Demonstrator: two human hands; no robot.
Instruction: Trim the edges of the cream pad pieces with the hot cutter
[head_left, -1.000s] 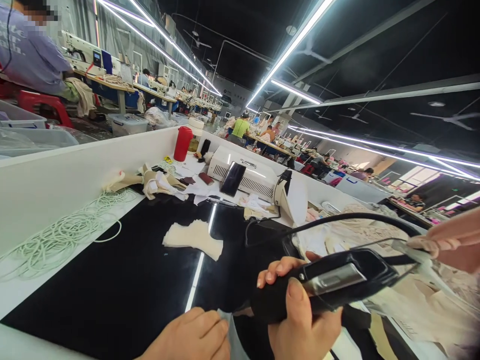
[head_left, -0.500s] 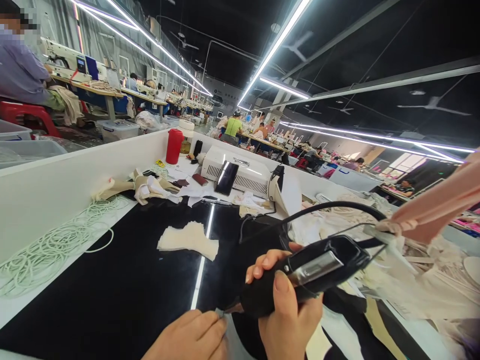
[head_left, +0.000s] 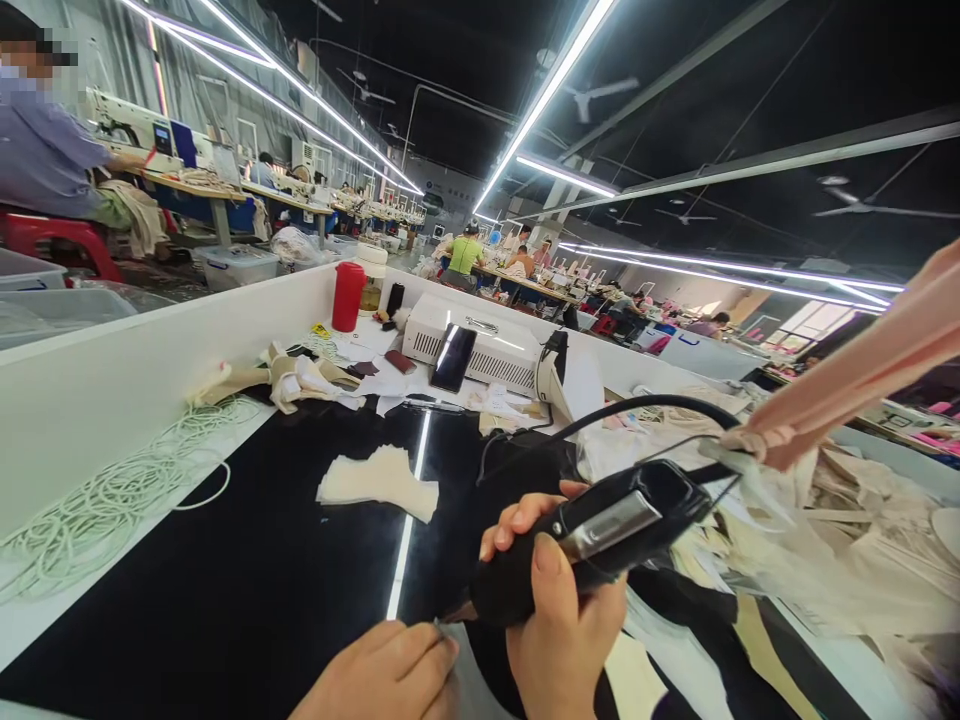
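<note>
My right hand is wrapped round a black corded hand tool with a metal plate on its side; its tip points down at a pale fabric piece on the black table top. My left hand lies at the bottom edge with fingers together, pressed on that fabric piece beside the tool's tip. The tool's black cable arcs up to the right. Another person's arm reaches in from the right, its fingers on clear plastic wrap.
A stack of cream fabric pieces lies mid-table. White cord is coiled at the left by the white side wall. A white box machine, a phone, a red bottle and scraps stand behind. Cream fabric is piled on the right.
The other person's arm has risen and drawn back to the right with the plastic wrap. My right hand and the tool have drifted slightly left. My left hand stays put.
</note>
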